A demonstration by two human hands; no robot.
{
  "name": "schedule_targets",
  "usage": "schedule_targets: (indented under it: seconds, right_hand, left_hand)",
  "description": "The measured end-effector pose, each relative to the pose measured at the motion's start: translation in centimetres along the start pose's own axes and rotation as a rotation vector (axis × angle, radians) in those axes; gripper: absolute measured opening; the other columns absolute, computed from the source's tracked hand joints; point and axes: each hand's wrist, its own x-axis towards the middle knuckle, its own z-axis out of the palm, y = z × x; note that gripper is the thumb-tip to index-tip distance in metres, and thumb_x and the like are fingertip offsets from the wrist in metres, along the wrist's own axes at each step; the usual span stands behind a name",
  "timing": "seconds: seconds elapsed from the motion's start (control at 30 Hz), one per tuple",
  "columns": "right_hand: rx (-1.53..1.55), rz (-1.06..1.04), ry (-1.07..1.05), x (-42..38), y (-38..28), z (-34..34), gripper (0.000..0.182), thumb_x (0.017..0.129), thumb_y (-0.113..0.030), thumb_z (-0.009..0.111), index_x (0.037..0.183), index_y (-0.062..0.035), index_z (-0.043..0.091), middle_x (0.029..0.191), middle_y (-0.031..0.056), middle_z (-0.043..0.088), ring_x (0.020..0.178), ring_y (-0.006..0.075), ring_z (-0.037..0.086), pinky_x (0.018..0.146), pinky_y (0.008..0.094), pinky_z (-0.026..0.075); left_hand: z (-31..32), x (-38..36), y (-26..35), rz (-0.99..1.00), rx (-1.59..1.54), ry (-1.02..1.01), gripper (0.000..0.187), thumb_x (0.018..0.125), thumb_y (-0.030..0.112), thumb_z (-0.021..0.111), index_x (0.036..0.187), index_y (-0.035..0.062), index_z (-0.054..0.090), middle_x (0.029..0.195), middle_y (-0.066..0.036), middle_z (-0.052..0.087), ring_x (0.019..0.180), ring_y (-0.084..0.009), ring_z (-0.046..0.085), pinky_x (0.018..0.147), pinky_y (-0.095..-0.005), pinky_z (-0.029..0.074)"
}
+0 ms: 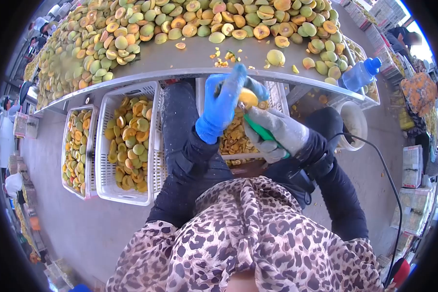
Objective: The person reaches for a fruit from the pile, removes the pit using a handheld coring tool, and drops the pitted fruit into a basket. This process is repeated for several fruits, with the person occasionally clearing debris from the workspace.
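Note:
My left hand, in a blue glove, holds a yellow-orange fruit half between its fingers. Close on the right, my right hand in a grey glove is wrapped round a green-handled tool, whose tip is at the fruit. Both hands are above a white crate between my knees, which holds fruit scraps. Just beyond the hands, small yellow scraps lie on the metal table, near a single fruit half.
Cut fruit is heaped across the table. Two fruit-filled crates stand at the left. On the right are a blue bottle, a white bucket and a black cable. Other people are at both sides.

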Motion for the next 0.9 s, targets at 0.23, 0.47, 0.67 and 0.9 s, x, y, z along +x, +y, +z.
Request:
schedule_targets:
  seconds: [0.23,0.47,0.67,0.9]
  right_hand:
    - [0.269,0.016,-0.190,1.5,1.8,-1.6,0.051,0.095,-0.055,0.035,0.078,-0.0091,0.048,0.046,-0.0053,0.035,0.029,0.0050,0.029,0.030,0.0205,0.026]
    - [0.254,-0.189,-0.027,1.3,3.0,-2.0,0.050,0.096,-0.053,0.035,0.074,-0.0102,0.048,0.047,-0.0046,0.037,0.030,0.0077,0.030,0.031,0.0226,0.027]
    - [-1.284,-0.477,1.006,5.3,4.1,-6.7,0.040,0.093,-0.037,0.049,0.087,0.0016,0.057,0.064,0.0241,0.058,0.062,0.0398,0.059,0.056,0.0447,0.044]
    - [-1.257,-0.566,0.683,4.5,1.5,-3.2,0.037,0.092,-0.038,0.050,0.081,-0.0033,0.058,0.067,0.0224,0.060,0.065,0.0408,0.060,0.058,0.0468,0.047]
  left_hand:
    - [0.9,-0.3,-5.6,-0.016,-0.477,0.359,0.037,0.096,0.032,0.044,0.095,-0.0006,0.061,0.079,-0.014,0.064,0.068,-0.0246,0.063,0.065,-0.0347,0.053]
    - [-1.2,1.1,-6.1,-0.536,-0.956,0.590,0.042,0.093,0.039,0.044,0.098,0.0003,0.060,0.088,-0.016,0.065,0.071,-0.0272,0.064,0.062,-0.0350,0.053]
    - [-3.5,-0.1,-7.9,-0.342,-0.671,0.487,0.035,0.094,0.040,0.050,0.108,0.0092,0.055,0.091,-0.006,0.063,0.075,-0.0164,0.064,0.058,-0.0293,0.055]
    - [-1.6,-0.2,-5.0,-0.097,-0.141,0.604,0.037,0.095,0.036,0.051,0.106,0.0016,0.058,0.092,-0.008,0.064,0.079,-0.0166,0.063,0.069,-0.0281,0.055]
